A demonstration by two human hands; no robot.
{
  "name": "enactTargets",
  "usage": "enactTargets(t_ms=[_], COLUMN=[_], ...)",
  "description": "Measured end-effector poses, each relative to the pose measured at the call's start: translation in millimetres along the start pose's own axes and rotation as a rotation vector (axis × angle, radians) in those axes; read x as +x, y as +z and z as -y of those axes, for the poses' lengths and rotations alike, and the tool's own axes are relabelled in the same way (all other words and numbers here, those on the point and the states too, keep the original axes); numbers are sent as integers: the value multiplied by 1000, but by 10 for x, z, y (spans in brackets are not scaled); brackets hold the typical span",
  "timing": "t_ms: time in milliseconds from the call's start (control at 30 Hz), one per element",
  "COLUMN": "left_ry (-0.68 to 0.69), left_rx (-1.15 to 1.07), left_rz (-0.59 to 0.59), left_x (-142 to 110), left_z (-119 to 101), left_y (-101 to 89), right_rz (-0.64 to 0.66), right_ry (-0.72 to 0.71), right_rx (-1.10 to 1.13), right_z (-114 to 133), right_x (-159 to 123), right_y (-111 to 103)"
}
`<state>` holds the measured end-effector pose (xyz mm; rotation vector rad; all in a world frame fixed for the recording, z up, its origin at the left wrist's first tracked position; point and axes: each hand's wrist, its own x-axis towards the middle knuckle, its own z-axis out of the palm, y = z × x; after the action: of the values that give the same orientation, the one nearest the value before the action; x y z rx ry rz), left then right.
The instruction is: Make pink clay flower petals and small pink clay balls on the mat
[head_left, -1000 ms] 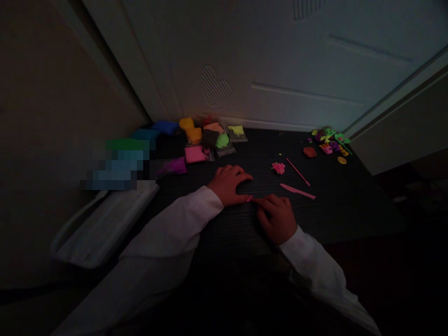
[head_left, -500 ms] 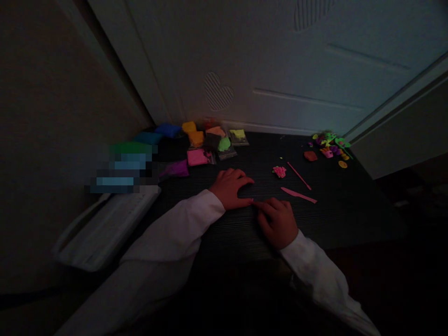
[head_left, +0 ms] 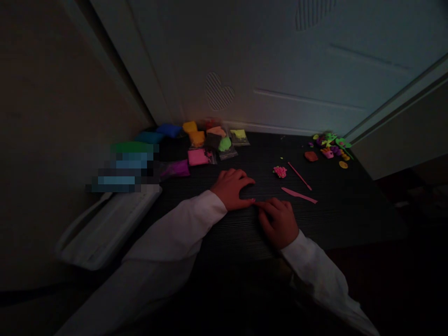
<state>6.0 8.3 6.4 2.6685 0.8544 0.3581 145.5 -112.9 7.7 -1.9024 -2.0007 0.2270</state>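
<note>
My left hand [head_left: 233, 189] rests on the dark table [head_left: 231, 233], fingers spread and the thumb stretched to the right. A tiny pinkish spot shows at its thumb tip, too small to make out. My right hand [head_left: 279, 223] lies beside it, index finger pointing left to that thumb tip, the other fingers bent and nothing visible in them. To the right are a pink clay cluster [head_left: 280, 172] with a bumpy surface, a thin pink modelling stick [head_left: 300, 176] and a pink plastic knife [head_left: 299, 195].
Bags of coloured clay, among them pink [head_left: 198, 157], purple [head_left: 175, 168] and blue [head_left: 169, 130], line the back left. A white case [head_left: 108, 228] lies at the left. Small colourful clay pieces [head_left: 331, 144] and a reddish lump [head_left: 311, 156] sit at the back right, before a white panel [head_left: 280, 70].
The view has shifted very slightly. Both hands keep the same pose, index finger still at the left thumb tip, and the things on the table stay put.
</note>
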Motion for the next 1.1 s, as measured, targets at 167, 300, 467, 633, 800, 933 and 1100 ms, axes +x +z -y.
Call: enactTargets(t_ms=[167,300,467,633,800,933,1100], left_ry=[-2,1,0,-7,-2,5,1], left_rx=[6,10,-5,-5,1,-5,-24], left_rz=[-17,-30,-17,-3,-18,-16,12], left_x=[1,2,2,0,-2,-3,2], left_z=[-6,-7,-8,-15,-29,-28,-18], left_y=[13,13,-3,-14,5,5,-21], right_rz=[-1,-3,-11,-4,-20,-22,-27], right_ry=[14,6,5,3,-11,-13,-20], right_rx=[-5,2,-5,-12,-21,-21,-24], right_z=[2,-1,-4,-2,-1,3,5], right_x=[9,15,10,2,3,6,6], right_y=[-7,-5,-5,-8,-5,-3,-7])
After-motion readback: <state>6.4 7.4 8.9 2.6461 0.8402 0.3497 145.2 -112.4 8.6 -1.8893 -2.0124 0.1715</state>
